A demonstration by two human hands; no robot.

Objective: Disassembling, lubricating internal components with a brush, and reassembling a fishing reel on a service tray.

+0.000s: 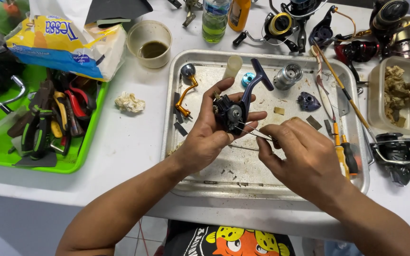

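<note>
— Both hands are over the metal tray [357, 180], right? Where's the reel body [231, 113]?

— Cradled in the left hand [205, 135], fingers curled round it, above the tray's middle. The right hand [300, 151] is pinched shut on a thin pick [252, 133], tip at the open gear side.

— How to do it well?

— I'd keep the left grip steady, work the tip lightly, and stay over the tray so loose bits land there, near the silver spool [288, 76].
</note>
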